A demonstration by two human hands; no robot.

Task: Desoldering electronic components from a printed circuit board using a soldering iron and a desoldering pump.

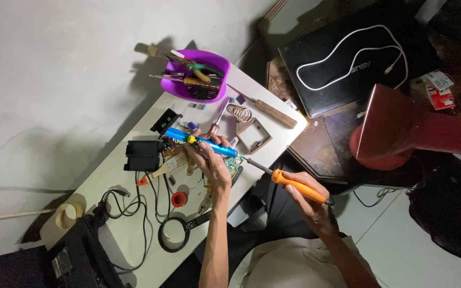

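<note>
Head view, mid-frame: the left hand (209, 160) grips a blue desoldering pump (201, 142) over a green circuit board (234, 172); the right hand (308, 200), fingers closed, holds an orange soldering iron (297, 186) just right of it.

**Two tools over a small green board**

A blue tool (201, 142) with a yellow band is held flat across the white table, its far end pointing up and left. An orange-handled tool (299, 187) is held at a slant, and its thin dark metal tip is pointed at a small green board (234, 170). The board is partly hidden under the blue tool.
</note>
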